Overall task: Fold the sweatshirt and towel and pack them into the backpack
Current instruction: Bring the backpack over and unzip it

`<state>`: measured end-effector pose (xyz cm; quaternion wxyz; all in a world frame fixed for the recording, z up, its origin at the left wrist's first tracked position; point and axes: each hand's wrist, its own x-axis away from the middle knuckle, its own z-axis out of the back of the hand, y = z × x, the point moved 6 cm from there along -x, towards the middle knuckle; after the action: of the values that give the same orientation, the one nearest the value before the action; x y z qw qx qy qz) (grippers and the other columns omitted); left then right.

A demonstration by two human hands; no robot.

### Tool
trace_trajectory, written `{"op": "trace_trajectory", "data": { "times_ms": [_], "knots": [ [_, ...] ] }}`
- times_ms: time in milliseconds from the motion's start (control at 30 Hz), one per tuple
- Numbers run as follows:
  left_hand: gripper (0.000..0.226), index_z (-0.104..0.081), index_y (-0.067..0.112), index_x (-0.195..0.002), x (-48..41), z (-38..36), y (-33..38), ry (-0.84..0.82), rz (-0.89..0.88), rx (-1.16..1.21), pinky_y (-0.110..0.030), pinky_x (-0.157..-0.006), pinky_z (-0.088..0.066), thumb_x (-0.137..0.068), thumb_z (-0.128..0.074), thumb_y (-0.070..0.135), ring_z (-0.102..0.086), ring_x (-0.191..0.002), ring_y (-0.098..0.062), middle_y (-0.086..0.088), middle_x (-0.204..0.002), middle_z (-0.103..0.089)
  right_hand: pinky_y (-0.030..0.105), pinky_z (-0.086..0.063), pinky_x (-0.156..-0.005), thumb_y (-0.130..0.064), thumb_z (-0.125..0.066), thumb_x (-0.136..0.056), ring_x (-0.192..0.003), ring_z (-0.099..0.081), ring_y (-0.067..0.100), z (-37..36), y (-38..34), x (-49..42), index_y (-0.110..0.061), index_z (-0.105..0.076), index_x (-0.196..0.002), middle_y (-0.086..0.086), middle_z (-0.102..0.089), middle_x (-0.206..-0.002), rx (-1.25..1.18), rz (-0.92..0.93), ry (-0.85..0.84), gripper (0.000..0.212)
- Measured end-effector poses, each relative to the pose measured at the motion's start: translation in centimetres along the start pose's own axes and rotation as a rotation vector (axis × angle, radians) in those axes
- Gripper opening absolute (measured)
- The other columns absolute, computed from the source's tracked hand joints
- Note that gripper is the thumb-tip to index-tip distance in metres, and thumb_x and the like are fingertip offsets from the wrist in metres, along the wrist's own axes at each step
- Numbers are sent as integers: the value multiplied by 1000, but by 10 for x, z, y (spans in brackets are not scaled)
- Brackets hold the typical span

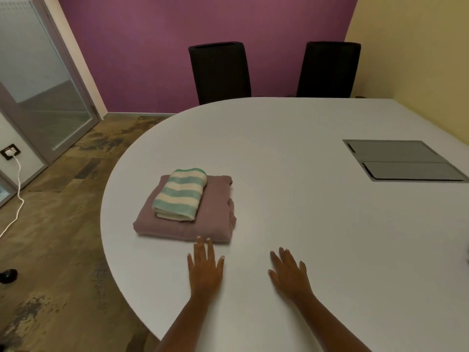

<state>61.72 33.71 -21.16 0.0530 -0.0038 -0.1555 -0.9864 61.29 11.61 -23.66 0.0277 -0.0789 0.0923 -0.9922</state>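
We see a white round-ended table (291, 148) with a grey two-flap hatch (403, 160) set into its top on the right. Behind its far edge stand a black chair (219, 72) before the purple wall (142, 47) and a second black chair (328, 69) near the yellow wall (418, 59). At left we find a frosted glass door (38, 80), a mottled brown floor (63, 199), and a white cable (19, 189) hanging from a wall socket (10, 151)

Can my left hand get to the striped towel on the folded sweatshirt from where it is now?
Probably yes. The left hand lies open, fingertips at the near edge of the sweatshirt; the striped towel sits uncovered on top, just beyond, with nothing in between.
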Motion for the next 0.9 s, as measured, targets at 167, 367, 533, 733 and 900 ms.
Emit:
{"op": "trace_trajectory", "data": {
  "times_ms": [167, 367, 533, 733, 900],
  "knots": [
    [62, -45, 6, -119, 30, -27, 61, -89, -136, -62, -41, -69, -57, -99, -1, 44, -69, -94, -30, -21, -110, -68, 43, -55, -57, -41, 3, -97, -89, -71, 19, 21, 41, 41, -21, -54, -112, 6, -73, -100, -15, -91, 45, 63],
    [83, -72, 6, -104, 60, -41, 145, -135, -306, -114, -41, -69, -57, -98, 1, 47, -70, -94, -29, -19, -107, -69, 42, -56, -60, -41, 4, -97, -91, -70, 19, 46, 107, 89, -20, -43, -115, 6, -72, -102, -82, -206, 119, 55],
    [107, -52, 4, -130, 75, -35, 212, -217, -382, -175, -44, -95, -47, -83, 27, 59, -54, -122, -32, -24, -135, -50, 46, -55, -64, -41, 3, -98, -96, -69, 22, 63, 162, 123, -19, -43, -118, 9, -71, -106, -85, -336, 168, 55],
    [109, -4, 12, -150, 85, -46, 297, -232, -559, -149, -39, -118, -8, -65, 34, 69, -4, -146, -27, -15, -157, -1, 48, -55, -70, -41, 1, -98, -105, -65, 26, 86, 231, 150, -19, -40, -127, 11, -67, -114, -18, -497, 190, 55],
    [65, -2, 12, -150, 80, -66, 378, -235, -666, -164, -39, -118, -9, -98, -16, 49, -3, -146, -26, -15, -157, 0, 53, -54, -67, -41, -24, -89, -102, -66, 30, 115, 292, 168, -15, -54, -118, 14, -67, -112, 15, -626, 189, 49]
  ]
}}
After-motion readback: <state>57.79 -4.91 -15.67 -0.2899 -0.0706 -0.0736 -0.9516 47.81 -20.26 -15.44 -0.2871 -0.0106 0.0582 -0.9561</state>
